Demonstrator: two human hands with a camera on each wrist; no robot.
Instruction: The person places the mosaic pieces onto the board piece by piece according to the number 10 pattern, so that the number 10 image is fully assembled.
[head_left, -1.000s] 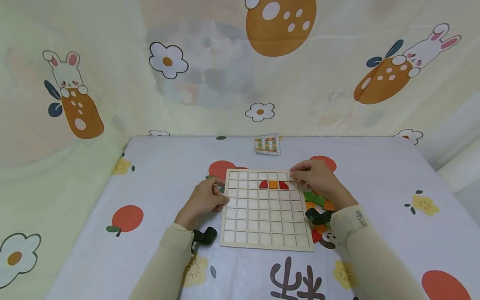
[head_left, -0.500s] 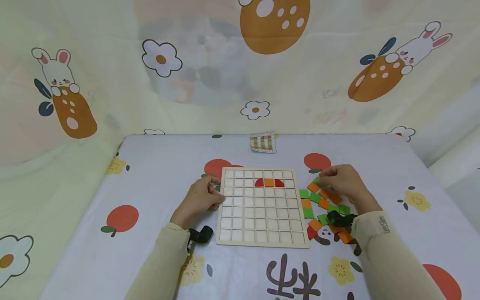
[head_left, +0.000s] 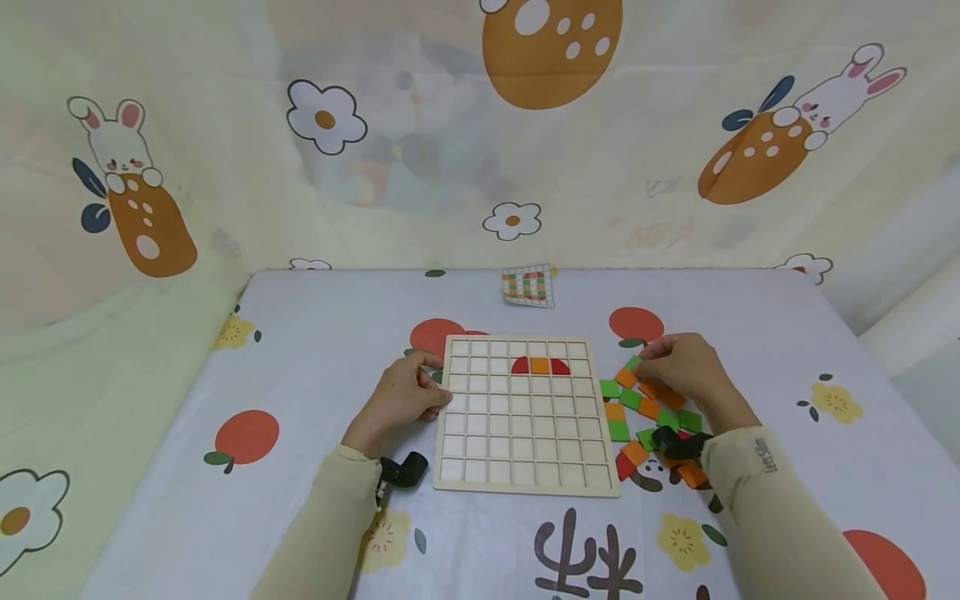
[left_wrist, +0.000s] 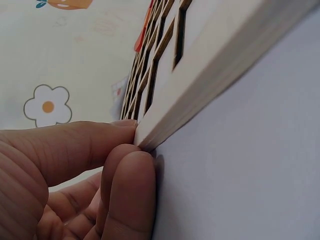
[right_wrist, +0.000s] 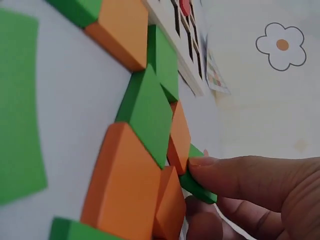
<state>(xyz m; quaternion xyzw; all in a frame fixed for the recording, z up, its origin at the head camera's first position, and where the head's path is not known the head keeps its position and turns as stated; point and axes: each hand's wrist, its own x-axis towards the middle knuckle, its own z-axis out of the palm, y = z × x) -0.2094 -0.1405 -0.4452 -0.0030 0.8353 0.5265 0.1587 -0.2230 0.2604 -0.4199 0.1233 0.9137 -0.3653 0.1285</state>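
Observation:
A wooden grid board (head_left: 517,450) lies flat on the table. Two red quarter-round tiles (head_left: 560,367) and an orange square tile (head_left: 539,366) between them sit in its second row from the far side. My left hand (head_left: 397,398) holds the board's left edge, thumb and fingertips against the frame (left_wrist: 155,122). Right of the board, my right hand (head_left: 686,367) pinches a green tile (right_wrist: 200,189) at the far end of a loose pile. The fingers beneath that tile are partly hidden.
Loose green, orange and red tiles (head_left: 619,431) lie scattered along the board's right side, some touching its edge. A small card with a coloured grid pattern (head_left: 528,286) lies at the table's back edge, before a hanging printed cloth (head_left: 420,225).
My right hand has moved from the board's far right corner rightward to the tile pile and pinches a green tile there. My left hand stays at the board's left edge.

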